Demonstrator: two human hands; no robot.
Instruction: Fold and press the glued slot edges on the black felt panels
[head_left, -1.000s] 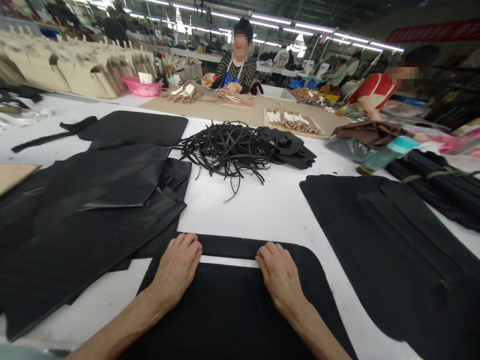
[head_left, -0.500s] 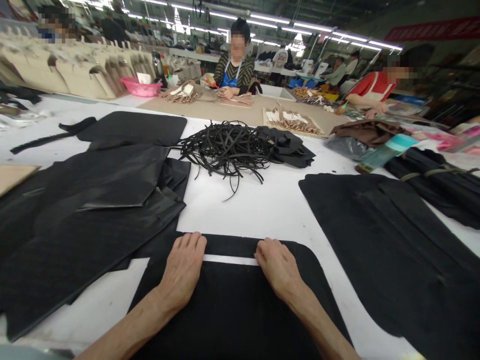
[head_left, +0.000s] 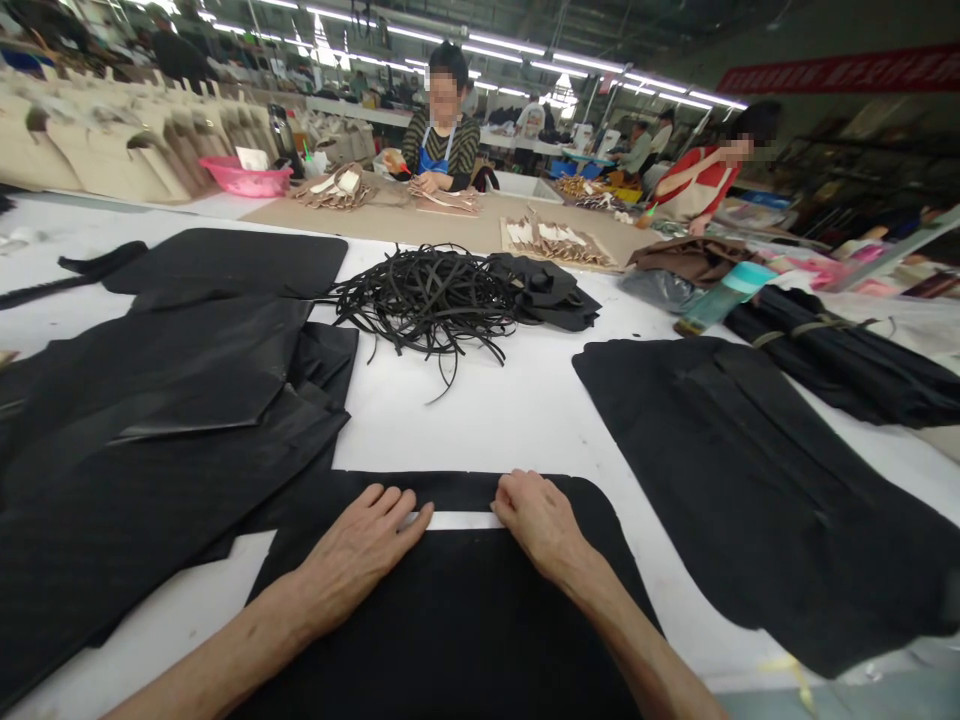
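A black fabric panel (head_left: 457,620) with rounded far corners lies flat on the white table (head_left: 517,420) right in front of me. A long narrow slot (head_left: 459,520) near its far edge shows the white table through it. My left hand (head_left: 360,550) rests flat on the panel with fingers stretched, its fingertips at the slot's left end. My right hand (head_left: 536,520) presses on the panel at the slot's right end, fingers curled down onto the fabric. Neither hand holds anything.
Overlapping black panels (head_left: 172,400) lie to the left, another large black panel (head_left: 750,470) to the right. A tangle of black straps (head_left: 427,295) and folded black cloth (head_left: 551,290) sit in the middle. Two people work at the far side, with a teal bottle (head_left: 724,295) nearby.
Both hands have slid inward along the slot toward each other, so less of the white gap shows between them. The view has shifted slightly to the right.
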